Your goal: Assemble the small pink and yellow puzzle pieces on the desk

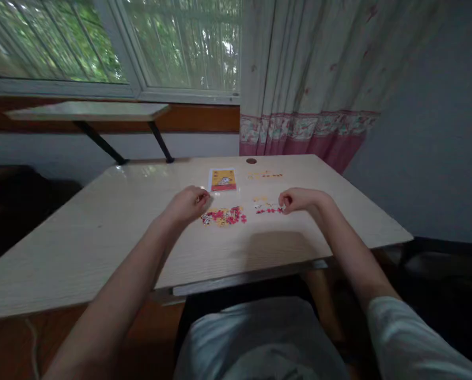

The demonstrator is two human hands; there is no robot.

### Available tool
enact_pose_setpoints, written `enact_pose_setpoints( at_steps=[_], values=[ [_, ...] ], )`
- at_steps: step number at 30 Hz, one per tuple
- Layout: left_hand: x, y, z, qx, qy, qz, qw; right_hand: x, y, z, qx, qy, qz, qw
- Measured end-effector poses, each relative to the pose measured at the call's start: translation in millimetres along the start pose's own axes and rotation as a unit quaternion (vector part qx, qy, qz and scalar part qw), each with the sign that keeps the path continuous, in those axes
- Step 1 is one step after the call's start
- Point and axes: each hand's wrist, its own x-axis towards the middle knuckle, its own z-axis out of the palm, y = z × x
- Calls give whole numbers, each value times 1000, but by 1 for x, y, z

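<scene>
Loose jigsaw puzzle pieces [222, 216] in red, yellow and white lie in a heap near the middle of the table. My left hand [189, 203] hovers at the heap's left edge, fingers curled together; whatever may be in them is too small to make out. To the right, a partly joined strip of red pieces [269, 210] lies with a few pale and yellow ones above it. At this strip's right end is my right hand [297, 199], thumb and fingers pinched; any piece between them is hidden. A yellow and red picture card [223, 180] lies behind the heap.
Farther back on the table [117, 227], a row of yellow and orange pieces [272, 175] lies near a round cable hole [251, 161]. A raised shelf [89, 111] on dark supports stands at the back left. Window and curtain [307, 79] are behind.
</scene>
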Motion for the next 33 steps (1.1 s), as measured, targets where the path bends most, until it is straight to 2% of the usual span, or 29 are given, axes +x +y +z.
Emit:
enact_pose_setpoints(
  at_steps=[8,12,15,18,24,33],
  values=[
    [4,-6,8,-11,-1,29,1000,-1,-3,-1,8,17,-3,1000],
    [6,1,13,-11,-15,46,999,6,-21,7,10,123,-45,991],
    [6,12,17,-13,-21,78,997,22,-44,22,-54,208,-120,969],
    [5,24,21,-15,-15,100,995,41,-66,41,-121,254,-179,943],
    [5,36,29,0,-9,113,994,64,-86,67,-157,269,-184,932],
    [9,40,36,21,-9,114,993,73,-83,69,-104,293,-219,925]
  ],
)
